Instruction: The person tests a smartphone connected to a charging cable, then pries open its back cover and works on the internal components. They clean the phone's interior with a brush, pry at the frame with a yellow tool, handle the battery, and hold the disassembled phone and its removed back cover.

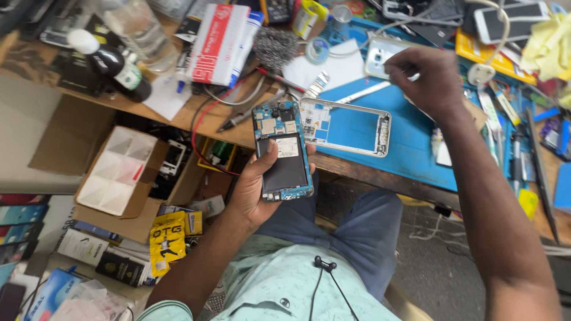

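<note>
My left hand (256,187) holds an opened phone (282,151) over my lap, its blue circuit board and dark battery bay facing up, my thumb across the lower part. Beside it on the blue work mat (416,148) lies a silver phone frame (345,126), touching the phone's upper right edge. My right hand (428,80) is raised over the mat with its fingers pinched on a thin white tool (413,77). Just behind that hand lies a silver phone back cover (380,53).
The wooden bench (208,119) is crowded: a dark bottle (110,65), a red and white box (217,44), steel wool (276,50), tape, cables, pens and white phones. Tools lie along the right of the mat. Open cardboard boxes (128,178) and packets sit low at left.
</note>
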Demonstrator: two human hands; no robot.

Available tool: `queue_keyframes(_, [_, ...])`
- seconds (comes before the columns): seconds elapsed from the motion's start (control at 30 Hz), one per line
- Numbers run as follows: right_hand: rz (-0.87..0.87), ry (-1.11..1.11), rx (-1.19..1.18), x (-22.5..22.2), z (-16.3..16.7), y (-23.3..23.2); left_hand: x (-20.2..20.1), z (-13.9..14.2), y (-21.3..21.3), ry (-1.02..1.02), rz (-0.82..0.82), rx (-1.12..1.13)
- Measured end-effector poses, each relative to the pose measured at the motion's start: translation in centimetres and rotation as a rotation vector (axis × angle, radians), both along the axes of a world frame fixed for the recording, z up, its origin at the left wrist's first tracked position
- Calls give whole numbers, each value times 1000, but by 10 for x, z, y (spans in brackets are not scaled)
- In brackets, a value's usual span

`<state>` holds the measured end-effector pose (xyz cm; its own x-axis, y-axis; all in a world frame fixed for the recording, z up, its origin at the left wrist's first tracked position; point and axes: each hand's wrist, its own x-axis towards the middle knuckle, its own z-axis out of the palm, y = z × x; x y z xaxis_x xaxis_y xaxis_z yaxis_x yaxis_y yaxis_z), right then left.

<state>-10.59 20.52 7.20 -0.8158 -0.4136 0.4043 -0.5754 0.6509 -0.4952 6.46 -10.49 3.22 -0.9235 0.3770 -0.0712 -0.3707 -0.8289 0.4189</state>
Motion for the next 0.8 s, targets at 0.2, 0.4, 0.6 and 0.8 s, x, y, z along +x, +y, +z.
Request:
queue_keyframes(0.2, [-68, -54, -73, 66, 1, 48, -11, -15, 43, 19, -86, -50])
queue_keyframes(0.4, [-122, -152, -109, 128, -10, 37, -24, -48, 68, 172, -88, -148])
queue_keyframes(0.6, [-176, 8, 8, 148, -30, 10, -32, -65, 74, 257, -121, -167])
queue_keyframes(0.8, [-127, 74, -14, 151, -40, -7, -31, -78, 70, 296, -119, -221])
